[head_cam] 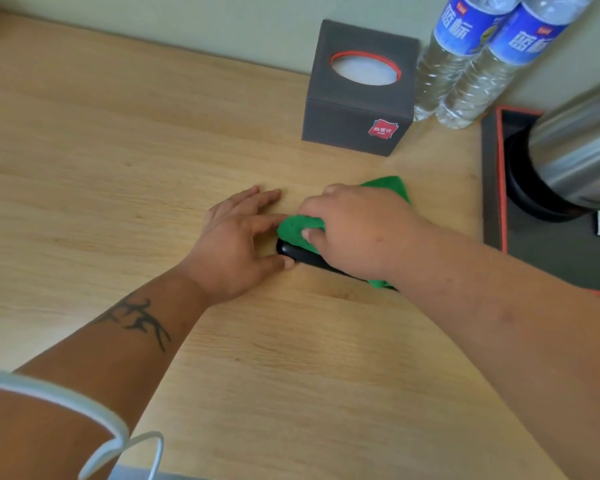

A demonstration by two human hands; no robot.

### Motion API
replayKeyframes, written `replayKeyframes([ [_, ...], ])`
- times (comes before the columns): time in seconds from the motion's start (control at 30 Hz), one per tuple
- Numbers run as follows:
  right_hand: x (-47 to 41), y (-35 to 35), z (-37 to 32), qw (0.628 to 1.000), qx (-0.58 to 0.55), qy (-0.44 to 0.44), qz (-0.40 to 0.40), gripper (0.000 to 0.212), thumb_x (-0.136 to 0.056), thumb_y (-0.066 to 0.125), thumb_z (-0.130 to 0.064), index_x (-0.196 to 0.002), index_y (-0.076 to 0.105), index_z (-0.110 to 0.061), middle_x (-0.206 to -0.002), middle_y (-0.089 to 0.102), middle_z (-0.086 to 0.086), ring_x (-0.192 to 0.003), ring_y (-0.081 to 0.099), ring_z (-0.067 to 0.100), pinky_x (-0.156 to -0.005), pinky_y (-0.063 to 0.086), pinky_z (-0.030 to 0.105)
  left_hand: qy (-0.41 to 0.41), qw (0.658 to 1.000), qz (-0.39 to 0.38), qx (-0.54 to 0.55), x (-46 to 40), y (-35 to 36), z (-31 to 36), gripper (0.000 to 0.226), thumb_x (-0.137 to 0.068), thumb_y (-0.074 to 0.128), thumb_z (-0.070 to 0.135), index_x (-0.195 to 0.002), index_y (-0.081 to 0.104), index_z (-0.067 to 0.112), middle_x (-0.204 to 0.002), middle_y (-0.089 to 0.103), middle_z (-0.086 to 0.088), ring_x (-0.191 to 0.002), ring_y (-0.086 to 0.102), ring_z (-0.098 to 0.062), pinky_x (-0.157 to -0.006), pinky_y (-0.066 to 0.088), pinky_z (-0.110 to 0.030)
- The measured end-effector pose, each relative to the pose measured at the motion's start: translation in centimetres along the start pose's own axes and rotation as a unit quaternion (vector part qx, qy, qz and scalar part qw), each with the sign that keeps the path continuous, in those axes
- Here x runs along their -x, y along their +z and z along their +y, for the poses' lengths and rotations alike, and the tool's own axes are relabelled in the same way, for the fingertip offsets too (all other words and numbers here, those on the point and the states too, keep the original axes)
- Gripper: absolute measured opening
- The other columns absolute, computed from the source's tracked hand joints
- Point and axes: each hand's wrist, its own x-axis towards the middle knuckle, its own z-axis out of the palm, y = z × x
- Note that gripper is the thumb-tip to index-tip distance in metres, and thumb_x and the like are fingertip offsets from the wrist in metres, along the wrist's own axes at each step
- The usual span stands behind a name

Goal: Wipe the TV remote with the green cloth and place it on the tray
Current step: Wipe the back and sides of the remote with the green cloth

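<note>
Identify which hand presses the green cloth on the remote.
The right hand presses the green cloth onto the remote; the left hand only steadies the remote's end.

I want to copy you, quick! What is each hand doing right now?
Left hand: open, fingers straight, thumb touching the end of the black remote.
Right hand: pressing the green cloth onto the remote, fingers curled on it.
</note>
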Motion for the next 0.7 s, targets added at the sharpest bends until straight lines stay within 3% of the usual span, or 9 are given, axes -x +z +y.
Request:
replayKeyframes([
  [0.13,-0.9,-0.8,1.0,0.993,-0.030,0.071,-0.086,0.036,-0.099,0.045,-0.046,-0.129,0.060,-0.032,-0.122,0.062,0.000,-0.108,0.055,0.026,-0.078,0.043,0.035,-0.007,1.000,-0.004,0.000,0.1,-0.1,0.1,0.063,-0.074,0.071,0.060,-0.133,0.053,0.047,-0.157,0.032,0.016,-0.150,0.013,-0.009,-0.119,0.007,-0.036],
  [0.23,-0.6,-1.9,3.0,0.978,0.045,0.108,-0.171,0.039,-0.098,0.047,-0.044,-0.129,0.063,-0.026,-0.126,0.063,0.002,-0.114,0.057,0.028,-0.092,0.050,0.038,-0.010,1.000,-0.002,0.004,0.1,-0.2,0.2,0.062,-0.075,0.074,0.054,-0.133,0.054,0.045,-0.156,0.032,0.018,-0.150,0.011,-0.008,-0.121,0.007,-0.037],
  [0.3,-0.5,-2.2,3.9,0.972,0.083,0.116,-0.185,0.037,-0.095,0.048,-0.040,-0.124,0.065,-0.026,-0.120,0.065,-0.001,-0.108,0.060,0.026,-0.091,0.052,0.039,-0.009,1.000,-0.003,0.002,0.1,-0.2,0.2,0.062,-0.075,0.074,0.055,-0.133,0.053,0.046,-0.157,0.032,0.018,-0.150,0.011,-0.008,-0.122,0.009,-0.042],
  [0.4,0.2,-2.5,2.8,0.989,0.043,0.089,-0.114,0.032,-0.093,0.052,-0.042,-0.122,0.060,-0.035,-0.110,0.061,-0.004,-0.097,0.054,0.022,-0.076,0.044,0.033,-0.004,1.000,-0.003,0.001,0.1,-0.2,0.1,0.063,-0.075,0.071,0.059,-0.133,0.053,0.046,-0.157,0.032,0.017,-0.150,0.012,-0.009,-0.122,0.010,-0.043],
  [0.53,0.5,-1.5,-2.0,0.998,0.053,-0.035,0.025,0.027,-0.091,0.055,-0.039,-0.117,0.063,-0.038,-0.107,0.057,-0.003,-0.096,0.062,0.025,-0.067,0.040,0.033,0.004,1.000,0.000,-0.008,0.0,-0.1,0.0,0.071,-0.065,0.055,0.072,-0.130,0.059,0.043,-0.157,0.036,0.010,-0.150,0.018,-0.017,-0.118,0.012,-0.039],
  [0.7,-0.1,0.8,-4.4,0.988,0.102,-0.109,0.047,0.025,-0.094,0.050,-0.025,-0.111,0.068,-0.030,-0.091,0.035,0.001,-0.082,0.061,0.026,-0.056,0.033,0.035,0.012,1.000,0.007,-0.009,0.1,0.1,-0.1,0.073,-0.060,0.048,0.067,-0.123,0.066,0.035,-0.155,0.041,0.006,-0.149,0.024,-0.021,-0.118,0.015,-0.040],
])
